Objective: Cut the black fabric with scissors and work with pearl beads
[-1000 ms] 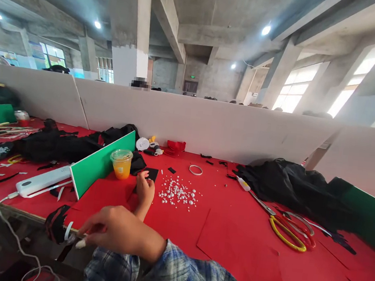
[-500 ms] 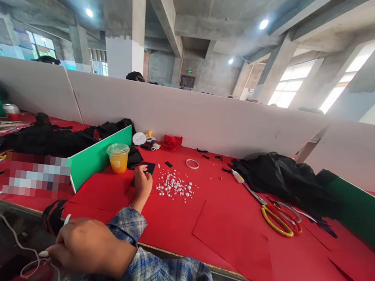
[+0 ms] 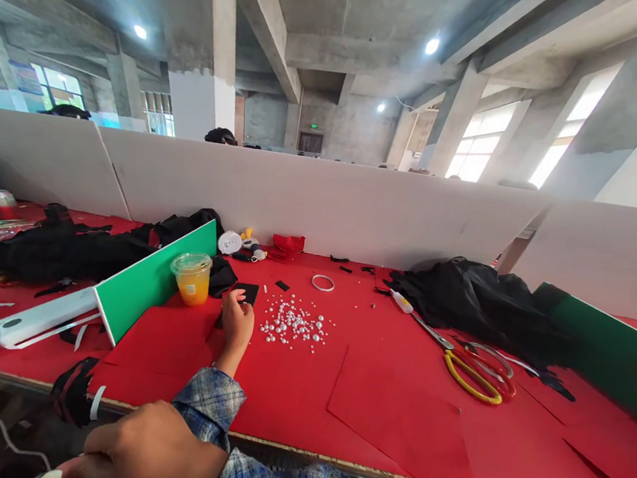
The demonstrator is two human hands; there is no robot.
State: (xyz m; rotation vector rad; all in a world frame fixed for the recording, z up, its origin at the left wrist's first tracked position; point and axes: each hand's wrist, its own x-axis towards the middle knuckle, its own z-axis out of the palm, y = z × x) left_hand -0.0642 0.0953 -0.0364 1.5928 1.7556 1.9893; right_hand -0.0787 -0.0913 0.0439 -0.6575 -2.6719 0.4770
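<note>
My left hand lies on the red tabletop with its fingers curled over a flat black square piece, which shows on both sides of the hand. Just right of it are many loose white pearl beads of mixed sizes. My right hand crosses in front of my left forearm, low and below the table's front edge. Its fingers are closed, with a small white tip at the bottom of the view. A white cable runs down close to those fingers; what they pinch cannot be made out.
Left of my left hand stand a lidded cup of orange drink and a green divider. Beyond it lies a white bar-shaped device. To the right are yellow-handled scissors, a glue bottle and black fabric.
My right hand has sunk lower and slightly left, partly leaving the view. The whole view has shifted a little. My left hand stays at the black piece.
</note>
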